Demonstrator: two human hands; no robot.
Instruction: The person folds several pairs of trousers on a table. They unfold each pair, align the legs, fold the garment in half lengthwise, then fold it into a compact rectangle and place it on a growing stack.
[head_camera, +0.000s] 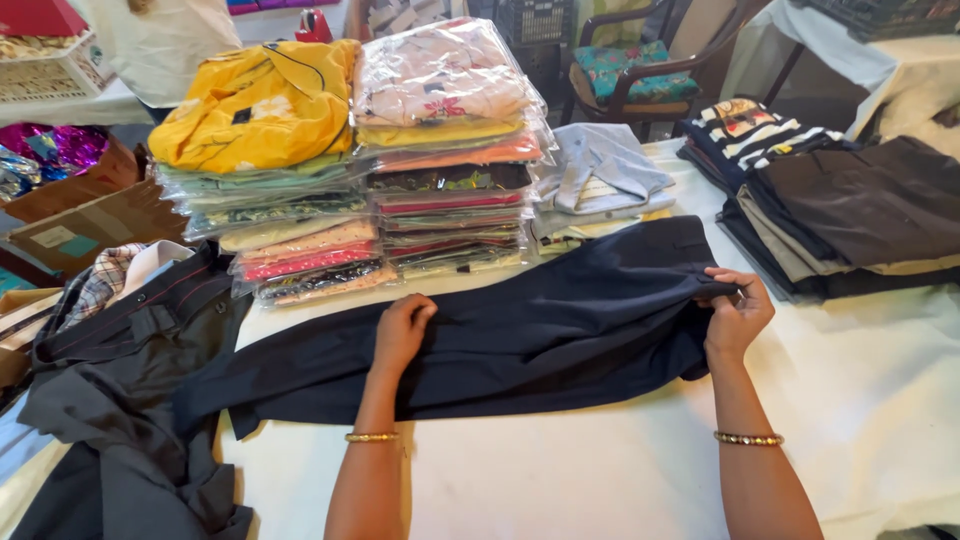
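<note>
Two stacks of plastic-wrapped garments (440, 150) stand at the back of the white-covered counter (600, 470), a yellow shirt (255, 100) on top of the left one. Dark folded clothes (850, 210) pile at the right; grey trousers (130, 400) sprawl at the left. Dark navy trousers (520, 330) lie flat across the middle. The left hand (402, 330) has its grip curled shut on the cloth mid-leg; the right hand (738, 310) pinches the waistband end.

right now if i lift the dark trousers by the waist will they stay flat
Probably not: the dark trousers wrinkle where the right hand pinches them, so they look floppy. They likely drape and slide easily on the white table. The left hand presses the middle.
</note>
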